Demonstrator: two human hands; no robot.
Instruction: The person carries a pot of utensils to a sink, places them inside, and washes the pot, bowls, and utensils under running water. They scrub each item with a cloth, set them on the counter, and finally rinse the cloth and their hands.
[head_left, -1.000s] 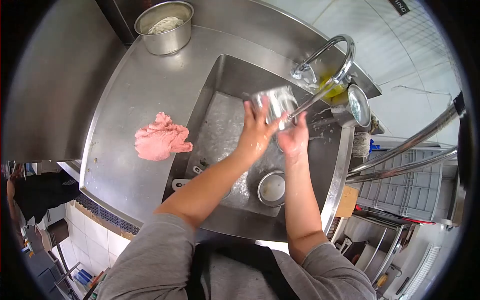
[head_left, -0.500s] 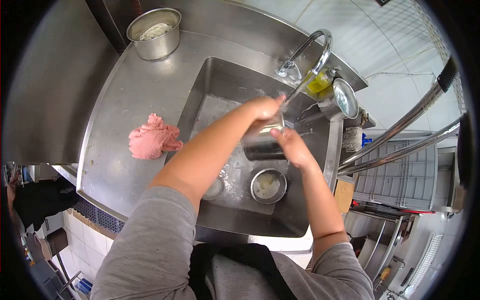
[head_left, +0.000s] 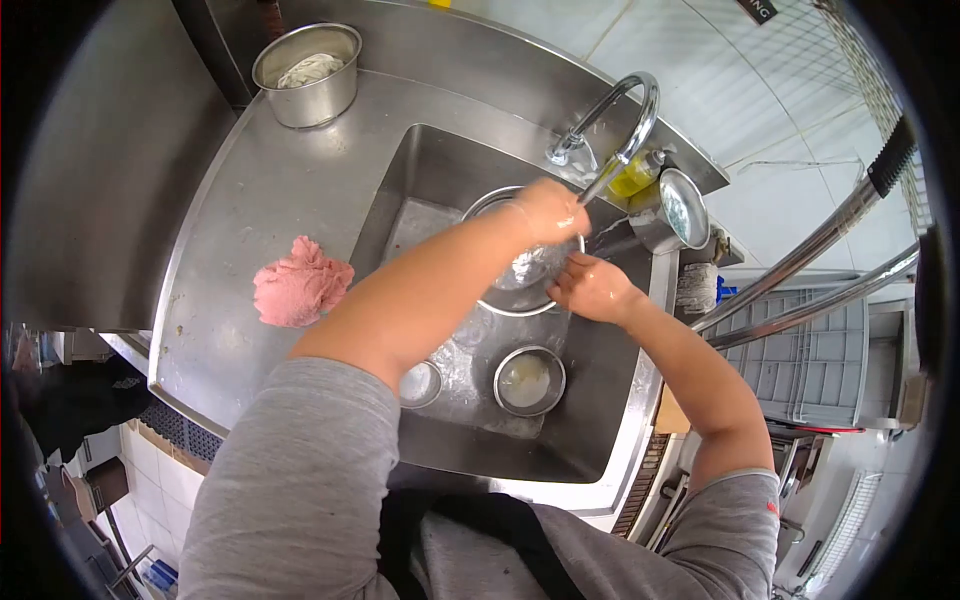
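The left hand (head_left: 548, 208) has its fingers clamped over the upper rim of a steel bowl (head_left: 508, 286). The right hand (head_left: 590, 287) curls its fingers on the lower rim. The bowl is tilted over the sink (head_left: 420, 180), under the running tap (head_left: 632, 100). The lettering on the black sign (head_left: 757, 10) is too small to read.

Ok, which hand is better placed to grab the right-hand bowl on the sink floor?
Probably right: the right hand is nearest that bowl; the left hand holds the pot by its far rim.

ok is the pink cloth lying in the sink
No, the pink cloth lies bunched on the steel counter, outside the sink and to its left in the picture.
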